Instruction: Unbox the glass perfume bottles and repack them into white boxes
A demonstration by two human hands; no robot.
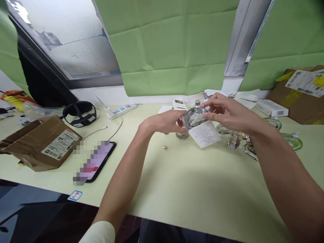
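Note:
A round clear glass bottle with a silver neck is held up above the pale table. My left hand grips it from the left side, fingers closed round it. My right hand pinches it from the right, thumb on the glass. A white printed label hangs from the bottle's lower front, partly peeled away. A second small glass bottle stands on the table just below my left hand. A tiny gold cap lies on the table near my left wrist.
Several clear glass pieces lie to the right under my right forearm. A phone, a flattened brown parcel, a black headset and a power strip are at left. White boxes and a cardboard box stand at back right.

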